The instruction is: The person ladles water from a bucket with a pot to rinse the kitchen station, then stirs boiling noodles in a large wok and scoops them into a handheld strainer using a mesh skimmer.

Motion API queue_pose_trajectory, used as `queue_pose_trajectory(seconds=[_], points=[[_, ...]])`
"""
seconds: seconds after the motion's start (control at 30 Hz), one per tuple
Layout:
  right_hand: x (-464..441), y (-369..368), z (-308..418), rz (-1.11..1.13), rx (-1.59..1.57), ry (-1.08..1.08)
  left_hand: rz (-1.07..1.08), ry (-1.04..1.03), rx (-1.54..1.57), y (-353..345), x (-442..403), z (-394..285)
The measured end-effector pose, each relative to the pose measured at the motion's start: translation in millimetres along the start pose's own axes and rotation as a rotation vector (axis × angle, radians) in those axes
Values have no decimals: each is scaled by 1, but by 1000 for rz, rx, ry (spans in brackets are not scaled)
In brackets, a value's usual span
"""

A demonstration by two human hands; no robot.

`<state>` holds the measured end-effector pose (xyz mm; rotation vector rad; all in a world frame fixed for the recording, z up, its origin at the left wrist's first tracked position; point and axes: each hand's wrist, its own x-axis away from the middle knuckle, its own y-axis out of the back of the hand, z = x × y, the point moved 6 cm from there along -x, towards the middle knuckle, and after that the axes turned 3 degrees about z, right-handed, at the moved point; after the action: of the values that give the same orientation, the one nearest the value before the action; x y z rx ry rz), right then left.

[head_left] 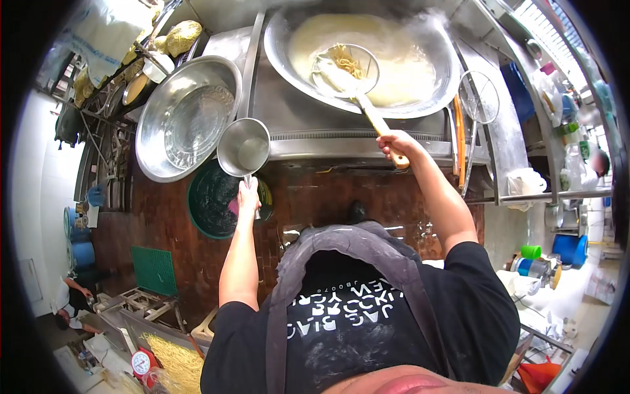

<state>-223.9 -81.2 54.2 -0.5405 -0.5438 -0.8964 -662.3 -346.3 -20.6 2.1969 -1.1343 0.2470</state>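
My left hand (248,197) is wrapped round the handle of a metal dipper (243,146), whose round bowl sits by the rim of a large steel basin (189,118). Some clear liquid appears in the basin. My right hand (397,143) grips the wooden handle of a strainer (378,121). The strainer's wire head holds noodles (346,62) over a big wok (446,77) of cloudy, steaming liquid.
A green tub (200,207) of water stands on the brown floor below the basin. A wire skimmer (479,96) lies right of the wok. Noodles (174,361) and a red scale (142,362) are at lower left, where another person (77,303) is visible.
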Motion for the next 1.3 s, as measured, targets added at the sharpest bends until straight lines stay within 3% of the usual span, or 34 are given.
queue_pose_trajectory(seconds=[0.3, 0.5, 0.67, 0.73, 0.8, 0.83, 0.87, 0.93, 1.0, 1.13, 1.2, 1.3], points=[[38, -32, -8, 55, -272, 16, -15, -82, -201, -16, -63, -72], [89, -36, -5, 52, -340, 36, 118, -198, -239, -51, -121, -99], [120, 14, -9, -54, -262, 74, 270, -4, -108, -68, -137, -56], [131, 34, -6, -101, -160, 103, 23, -228, -537, -63, -163, -26], [137, 57, -5, -71, -128, 93, -300, -221, -618, -51, -87, -61], [134, 71, -6, -41, -162, 93, -551, -373, -549, -53, -55, -67], [133, 83, -11, -16, -208, 93, -606, -494, -495, -63, -29, -71], [135, 99, -9, -30, -215, 72, -427, -547, -144, -105, 6, -66], [134, 110, -11, -3, -214, 58, -76, -441, 138, -167, 66, -85], [133, 142, -17, 47, -219, 67, 267, -239, 227, -279, 124, -102], [146, 152, -10, 64, -288, 47, 663, -74, 233, -331, 152, -139], [154, 169, -5, 103, -310, 74, 1021, -54, 95, -410, 198, -189]])
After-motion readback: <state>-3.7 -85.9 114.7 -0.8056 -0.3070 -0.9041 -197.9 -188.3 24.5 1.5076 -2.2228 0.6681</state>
